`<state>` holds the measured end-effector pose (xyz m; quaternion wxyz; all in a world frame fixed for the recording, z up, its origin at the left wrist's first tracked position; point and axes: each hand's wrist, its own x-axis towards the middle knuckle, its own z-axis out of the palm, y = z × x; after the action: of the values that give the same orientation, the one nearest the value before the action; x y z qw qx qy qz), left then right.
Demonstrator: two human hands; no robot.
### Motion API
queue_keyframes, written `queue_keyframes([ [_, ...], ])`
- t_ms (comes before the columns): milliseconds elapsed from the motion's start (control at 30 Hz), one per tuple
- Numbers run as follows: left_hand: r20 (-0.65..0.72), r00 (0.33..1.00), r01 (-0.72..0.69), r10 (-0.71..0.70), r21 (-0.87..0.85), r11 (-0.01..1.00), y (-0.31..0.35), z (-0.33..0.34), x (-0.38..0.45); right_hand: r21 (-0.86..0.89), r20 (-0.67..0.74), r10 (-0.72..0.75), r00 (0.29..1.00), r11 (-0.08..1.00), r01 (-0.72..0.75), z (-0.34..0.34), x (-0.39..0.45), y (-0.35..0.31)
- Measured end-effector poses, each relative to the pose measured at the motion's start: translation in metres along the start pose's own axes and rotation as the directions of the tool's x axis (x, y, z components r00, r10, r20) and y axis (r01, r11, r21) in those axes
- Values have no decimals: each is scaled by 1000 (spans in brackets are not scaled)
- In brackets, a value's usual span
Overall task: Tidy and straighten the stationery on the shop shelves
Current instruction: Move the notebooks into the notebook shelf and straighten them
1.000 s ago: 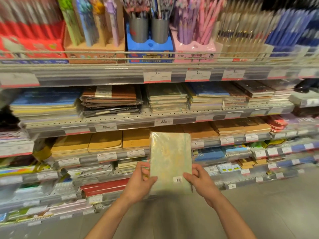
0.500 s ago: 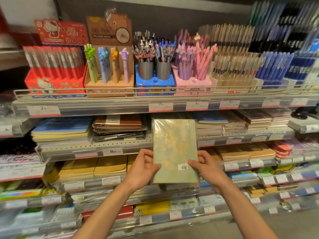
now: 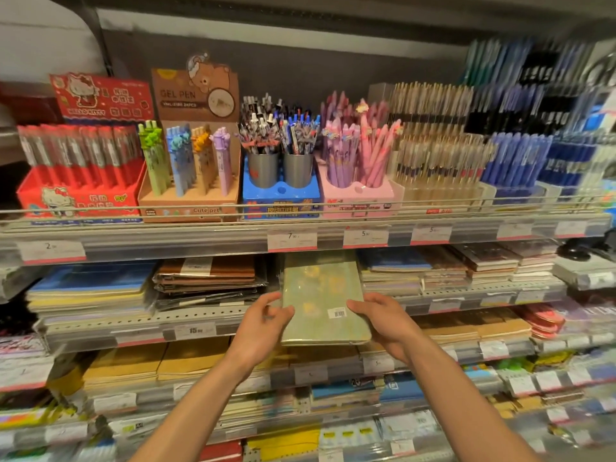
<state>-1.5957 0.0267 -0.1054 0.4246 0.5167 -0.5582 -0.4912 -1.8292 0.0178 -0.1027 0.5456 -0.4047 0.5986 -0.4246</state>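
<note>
From the head camera, a pale green notebook [image 3: 321, 295] in shiny wrap, with a barcode sticker near its lower right corner, is held flat between both hands in front of the second shelf [image 3: 206, 323], its far end reaching in under the price strip of the top shelf [image 3: 166, 243]. The left hand [image 3: 263, 325] is at the notebook's left edge, fingers loosely curled; it is blurred, so whether the fingertips pinch the cover or only rest against it cannot be told. The right hand [image 3: 383, 320] grips the right edge near the lower corner, thumb lying on top of the cover and fingers underneath. Just left of the notebook lies a stack of brown wrapped notebooks [image 3: 210, 278], and just right a stack with a blue cover on top [image 3: 393, 266]. On the top shelf stand a red pen display box [image 3: 80, 195], a brown gel pen display [image 3: 193, 181], two grey pen cups [image 3: 281, 168] in a blue holder, and a pink pen holder [image 3: 356, 195]. The far right side is smeared by motion.
</note>
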Motion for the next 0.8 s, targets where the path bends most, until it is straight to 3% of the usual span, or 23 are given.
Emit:
queue_keyframes([
  [200,135,986,127,-96,-240,962,2,6,-7,121,-8,30,1000,992,-29,2,11,-10],
  [300,108,989,135,-99,-412,901,7,10,-2,178,-25,-5,1000,984,9,1,9,-18],
  [400,80,993,119,-92,-492,862,11,12,2,224,58,-33,998,974,20,-9,1,-23],
  [600,9,996,77,-85,-514,855,9,20,5,172,167,8,986,984,-38,-26,-7,-13],
  [700,-46,997,40,-69,-458,888,11,25,14,201,112,-12,994,980,-10,-21,2,-14],
  [800,-90,995,3,-30,-288,958,14,27,26,238,30,-30,999,971,22,-10,9,-17],
])
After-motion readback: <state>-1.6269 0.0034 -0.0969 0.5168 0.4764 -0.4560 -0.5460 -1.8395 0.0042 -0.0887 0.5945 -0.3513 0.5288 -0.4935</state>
